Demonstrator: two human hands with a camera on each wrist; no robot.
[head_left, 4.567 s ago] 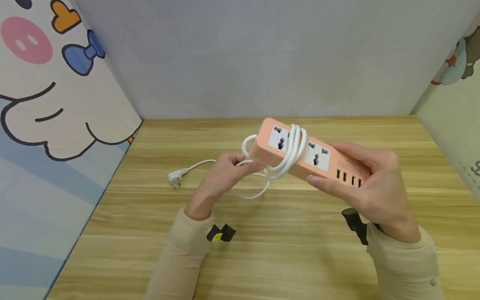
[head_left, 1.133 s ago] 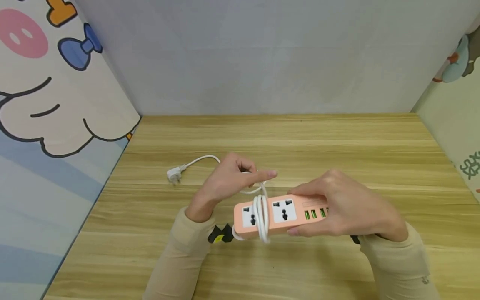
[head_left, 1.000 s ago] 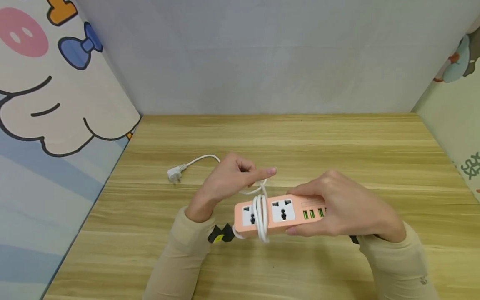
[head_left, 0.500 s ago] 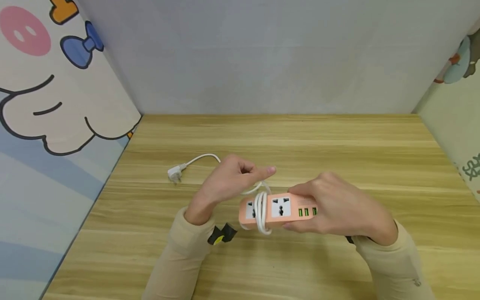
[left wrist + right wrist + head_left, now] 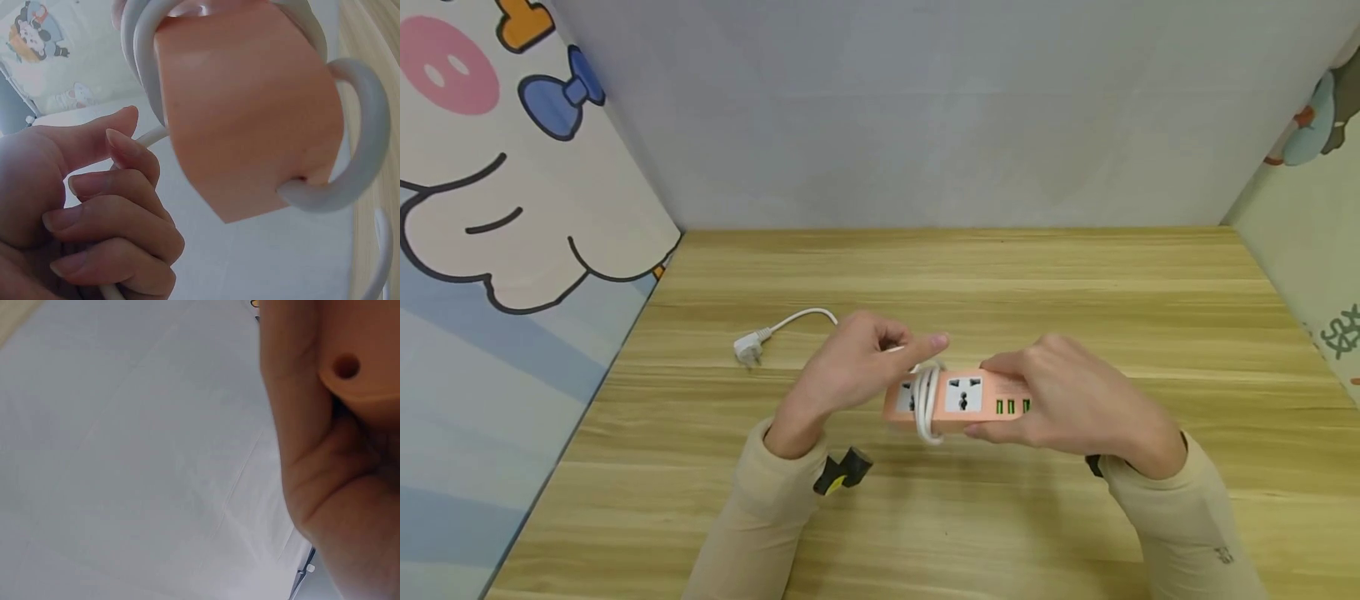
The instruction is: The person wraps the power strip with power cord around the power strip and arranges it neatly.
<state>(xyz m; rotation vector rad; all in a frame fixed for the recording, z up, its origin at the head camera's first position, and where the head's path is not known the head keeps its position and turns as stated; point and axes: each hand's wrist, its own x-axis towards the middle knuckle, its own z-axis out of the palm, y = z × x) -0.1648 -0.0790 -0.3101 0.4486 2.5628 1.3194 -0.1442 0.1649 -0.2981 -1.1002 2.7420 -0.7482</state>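
Note:
A pink power strip (image 5: 953, 420) with white sockets and USB ports is held above the table. My right hand (image 5: 1078, 404) grips its USB end, thumb on the near side and fingers on the far side. White cable (image 5: 928, 402) is wound in several turns around the strip's left part. With thumb and forefinger, my left hand (image 5: 853, 367) pinches the cable just beyond the strip; in the left wrist view the other fingers (image 5: 119, 219) curl, with cable passing beneath them. The white plug (image 5: 748, 347) lies on the table to the left, its cord running behind the left hand.
The wooden table (image 5: 1000, 517) ends at a pale grey back wall (image 5: 925, 117). A cartoon-printed panel (image 5: 512, 208) stands along the left side, and another printed panel (image 5: 1311, 250) along the right. Dark wrist cameras (image 5: 842, 471) stick out near the sleeves.
Earlier the strip was tilted and farther up; it came down and turned nearly level. Over the last second the right hand shifted it slightly away and toward the left hand, which barely moved.

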